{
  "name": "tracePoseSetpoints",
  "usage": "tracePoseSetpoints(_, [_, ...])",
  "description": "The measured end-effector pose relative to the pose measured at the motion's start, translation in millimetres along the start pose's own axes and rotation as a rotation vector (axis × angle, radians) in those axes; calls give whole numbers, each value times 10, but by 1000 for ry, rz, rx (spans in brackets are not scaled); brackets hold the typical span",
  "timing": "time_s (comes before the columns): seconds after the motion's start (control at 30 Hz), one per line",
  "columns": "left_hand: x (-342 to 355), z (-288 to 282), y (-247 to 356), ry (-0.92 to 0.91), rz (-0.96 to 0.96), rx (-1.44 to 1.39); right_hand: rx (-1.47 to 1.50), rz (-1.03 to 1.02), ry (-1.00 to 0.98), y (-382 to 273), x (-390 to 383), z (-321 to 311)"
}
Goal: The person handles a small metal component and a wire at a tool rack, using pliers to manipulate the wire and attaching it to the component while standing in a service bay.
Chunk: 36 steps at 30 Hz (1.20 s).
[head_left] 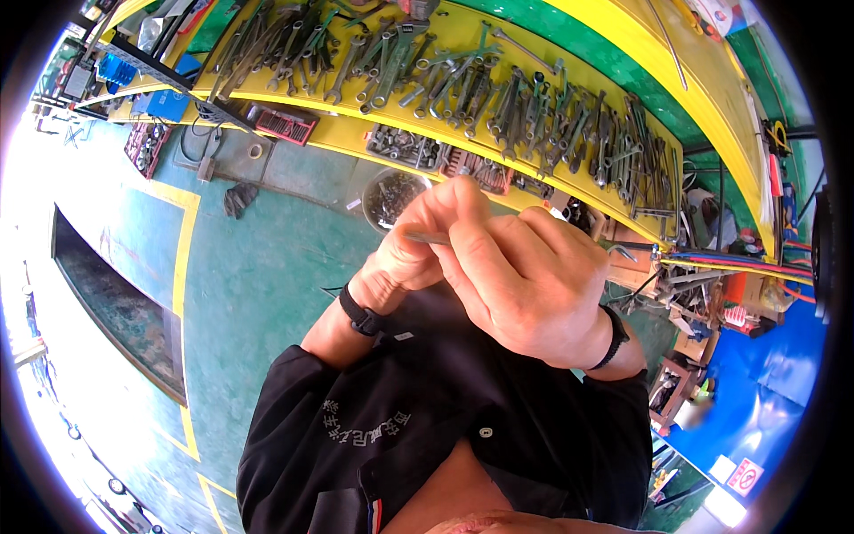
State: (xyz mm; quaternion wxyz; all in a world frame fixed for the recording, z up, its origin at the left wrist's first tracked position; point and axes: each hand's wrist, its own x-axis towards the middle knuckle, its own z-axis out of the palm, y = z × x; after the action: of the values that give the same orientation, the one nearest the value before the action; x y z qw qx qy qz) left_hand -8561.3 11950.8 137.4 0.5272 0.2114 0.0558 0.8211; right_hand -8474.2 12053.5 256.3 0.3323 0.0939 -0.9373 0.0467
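My left hand [411,245] and my right hand [525,280] are raised close together in front of my chest. Between them runs a thin grey metal piece [427,238], a narrow rod or strip whose exact kind I cannot make out. The right thumb and fingers pinch one end of it. Its other end meets the left hand, whose fingers are curled round and partly hidden behind the right. Beyond my hands, many open-ended and combination wrenches [463,84] lie along a yellow shelf [347,105].
Below the shelf are a round tub of small metal parts [391,198], a red socket case [285,125] and trays of sockets [405,147]. Coloured hoses [747,264] and a blue sheet [756,392] are at right. A dark framed panel [116,307] is at left.
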Motion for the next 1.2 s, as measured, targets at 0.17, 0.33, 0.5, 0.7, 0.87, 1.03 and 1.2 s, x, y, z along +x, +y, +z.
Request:
tracePoseSetpoints(0.17, [-31,-44,8,28,-11,55,-7,-2,20,-1,-3,17])
tracePoseSetpoints(0.33, [-44,-77,-4,-40,12,1,-32,-3,16,-29,-14,24])
tracePoseSetpoints(0.5, [26,172,46,153,2,177,-41,14,0,-21,-13,51])
tracePoseSetpoints(0.7, [-24,-3,4,0,-51,62,0,40,52,-23,-10,98])
tracePoseSetpoints(0.87, [7,29,-13,-103,20,-43,14,43,32,-19,-19,95])
tracePoseSetpoints(1.03, [-28,12,-9,-136,37,-29,51,60,11,-52,-6,74])
tracePoseSetpoints(1.2, [-82,141,98,110,-48,181,166,138,45,-50,52,60])
